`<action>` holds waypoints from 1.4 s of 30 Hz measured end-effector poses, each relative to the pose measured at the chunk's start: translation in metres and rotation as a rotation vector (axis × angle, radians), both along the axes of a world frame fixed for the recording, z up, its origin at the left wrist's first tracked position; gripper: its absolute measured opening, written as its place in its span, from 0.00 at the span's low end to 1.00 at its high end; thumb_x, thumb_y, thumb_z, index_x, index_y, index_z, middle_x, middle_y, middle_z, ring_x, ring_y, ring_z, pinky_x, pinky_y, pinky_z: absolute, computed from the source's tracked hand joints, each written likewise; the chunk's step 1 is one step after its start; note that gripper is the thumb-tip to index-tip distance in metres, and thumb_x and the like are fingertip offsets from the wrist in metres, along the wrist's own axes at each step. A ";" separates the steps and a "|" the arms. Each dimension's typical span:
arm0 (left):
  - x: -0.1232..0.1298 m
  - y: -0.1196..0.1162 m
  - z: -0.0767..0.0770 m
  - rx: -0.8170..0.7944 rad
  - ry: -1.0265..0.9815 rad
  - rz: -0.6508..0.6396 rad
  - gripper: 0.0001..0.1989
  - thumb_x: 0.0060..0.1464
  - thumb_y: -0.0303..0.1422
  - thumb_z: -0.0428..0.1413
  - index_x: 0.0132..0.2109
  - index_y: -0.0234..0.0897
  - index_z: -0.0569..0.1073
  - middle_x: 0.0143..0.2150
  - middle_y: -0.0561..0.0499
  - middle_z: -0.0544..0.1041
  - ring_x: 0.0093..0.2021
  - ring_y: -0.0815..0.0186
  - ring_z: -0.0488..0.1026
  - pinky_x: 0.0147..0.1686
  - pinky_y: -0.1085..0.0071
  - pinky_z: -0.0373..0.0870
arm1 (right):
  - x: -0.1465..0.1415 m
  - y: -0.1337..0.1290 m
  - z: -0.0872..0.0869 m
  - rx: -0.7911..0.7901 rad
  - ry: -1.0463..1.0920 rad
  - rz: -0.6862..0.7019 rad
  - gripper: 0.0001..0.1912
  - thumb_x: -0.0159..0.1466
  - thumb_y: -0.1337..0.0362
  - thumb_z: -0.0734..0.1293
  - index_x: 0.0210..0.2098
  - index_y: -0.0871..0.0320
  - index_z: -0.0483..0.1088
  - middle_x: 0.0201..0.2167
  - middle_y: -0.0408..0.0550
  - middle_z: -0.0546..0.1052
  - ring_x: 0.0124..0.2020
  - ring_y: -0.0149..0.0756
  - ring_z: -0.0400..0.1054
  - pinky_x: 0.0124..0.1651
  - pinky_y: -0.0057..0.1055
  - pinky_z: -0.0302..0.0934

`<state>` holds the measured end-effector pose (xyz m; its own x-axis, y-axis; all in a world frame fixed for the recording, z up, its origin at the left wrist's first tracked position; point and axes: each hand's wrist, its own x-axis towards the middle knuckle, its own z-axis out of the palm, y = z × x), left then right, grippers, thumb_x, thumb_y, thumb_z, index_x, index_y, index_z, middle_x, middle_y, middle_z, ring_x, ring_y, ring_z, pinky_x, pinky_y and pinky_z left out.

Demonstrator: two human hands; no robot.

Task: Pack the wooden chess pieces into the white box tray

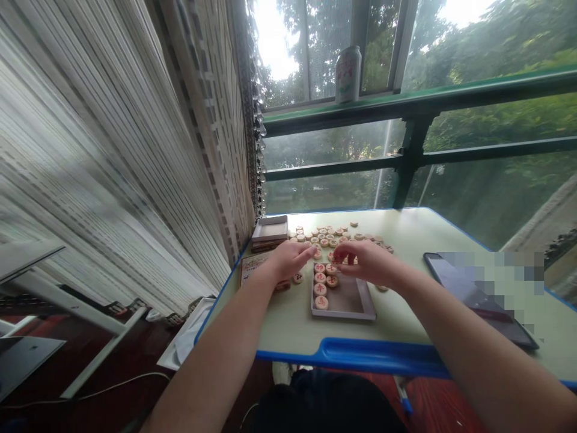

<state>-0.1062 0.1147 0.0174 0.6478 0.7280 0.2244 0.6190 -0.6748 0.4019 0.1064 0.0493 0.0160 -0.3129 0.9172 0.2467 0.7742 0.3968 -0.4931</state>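
Head view: at the middle of the frame, a left hand (289, 260) and a right hand (364, 257) reach in over a pale, blue-edged surface (288, 328) on which round game pieces (324, 232) are spread. The left grip has its thumb and fingers stretched toward the pieces just left of centre, and I cannot tell whether it touches one or is closed on it. The right grip is bent downward, its fingertips close to the pieces at the upper edge of a shallow tray (354, 299); whether they pinch a piece cannot be told either. The tray sits slightly below the centre of the frame. Along its left wall stands a column of four pieces marked in red, with two more beside the column's upper part; the lower right of the tray shows its bare floor. Most of the loose pieces lie in a cluster beyond the hands. Left of the cluster is a stack of boxes (270, 229), and below that a printed box (250, 264) is partly covered by the left forearm. A dark-framed tablet (473, 300) lies at the right, partly pixelated. At the top centre, a can (348, 75) stands on the window ledge.
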 end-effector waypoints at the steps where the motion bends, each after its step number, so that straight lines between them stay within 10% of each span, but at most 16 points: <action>1: 0.000 0.000 0.000 0.012 0.000 0.002 0.27 0.59 0.48 0.40 0.24 0.33 0.70 0.21 0.53 0.69 0.24 0.70 0.65 0.25 0.74 0.54 | 0.000 0.000 -0.001 -0.015 0.003 0.017 0.09 0.55 0.61 0.66 0.36 0.55 0.73 0.32 0.46 0.76 0.30 0.34 0.68 0.32 0.30 0.62; 8: 0.000 -0.001 0.002 -0.002 0.096 0.009 0.30 0.57 0.53 0.37 0.25 0.34 0.69 0.24 0.51 0.72 0.25 0.68 0.65 0.25 0.74 0.55 | 0.003 0.004 -0.007 -0.063 0.015 0.144 0.12 0.54 0.58 0.68 0.37 0.53 0.74 0.42 0.49 0.68 0.41 0.38 0.66 0.46 0.36 0.61; 42: 0.003 0.003 -0.004 0.064 0.119 0.024 0.30 0.56 0.54 0.40 0.23 0.34 0.68 0.20 0.53 0.67 0.22 0.71 0.60 0.23 0.73 0.49 | -0.004 0.001 -0.008 0.079 -0.134 0.189 0.07 0.53 0.65 0.69 0.32 0.52 0.78 0.35 0.49 0.73 0.38 0.40 0.67 0.39 0.34 0.62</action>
